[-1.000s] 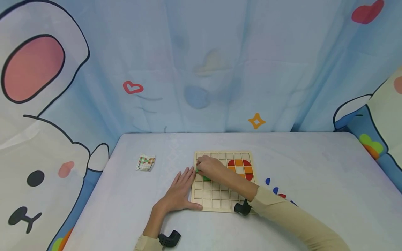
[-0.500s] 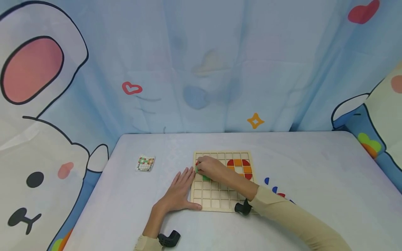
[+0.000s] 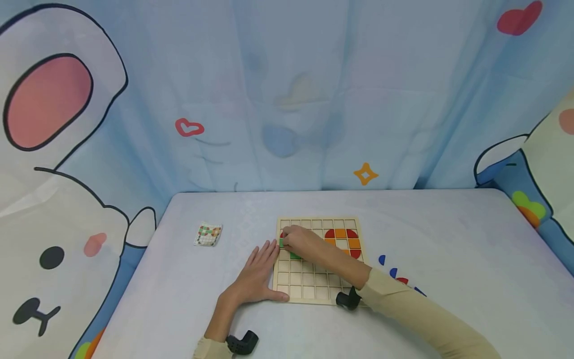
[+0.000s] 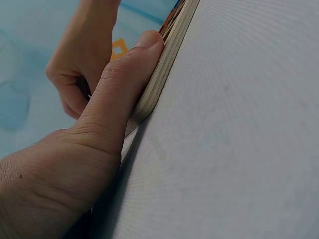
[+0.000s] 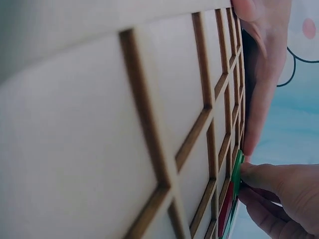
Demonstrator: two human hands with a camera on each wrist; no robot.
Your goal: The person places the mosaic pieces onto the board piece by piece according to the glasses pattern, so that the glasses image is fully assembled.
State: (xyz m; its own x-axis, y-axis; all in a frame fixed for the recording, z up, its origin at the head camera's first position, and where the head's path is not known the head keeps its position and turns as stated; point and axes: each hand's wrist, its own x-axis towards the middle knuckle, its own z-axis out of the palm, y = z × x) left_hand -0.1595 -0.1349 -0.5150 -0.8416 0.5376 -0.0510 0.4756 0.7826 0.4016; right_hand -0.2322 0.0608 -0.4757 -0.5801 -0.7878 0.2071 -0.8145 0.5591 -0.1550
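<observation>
A square wooden grid board [image 3: 309, 279] lies on the white table. My right hand [image 3: 305, 242] reaches across it to the left column, thumb and curled fingers pinching at a green tile [image 5: 237, 172] set at the grid's edge. A red piece [image 5: 225, 209] sits beside that tile in the right wrist view. My left hand [image 3: 255, 279] is spread flat, straight fingertips at the board's left edge and thumb [image 4: 132, 59] along its front edge. Another green tile [image 3: 294, 256] shows below the right hand. Orange and red tiles [image 3: 341, 233] form a ring at the board's upper right, partly hidden by the forearm.
A small stack of pattern cards [image 3: 208, 234] lies left of the board. Right of it are loose blue pieces [image 3: 382, 260] and a red piece [image 3: 402, 280], some partly behind the right sleeve [image 3: 417, 309]. A patterned blue curtain [image 3: 287, 99] hangs behind the table.
The right hand has shifted very slightly at the board's left column, and a little more green shows by its fingertips. The left hand stays in place.
</observation>
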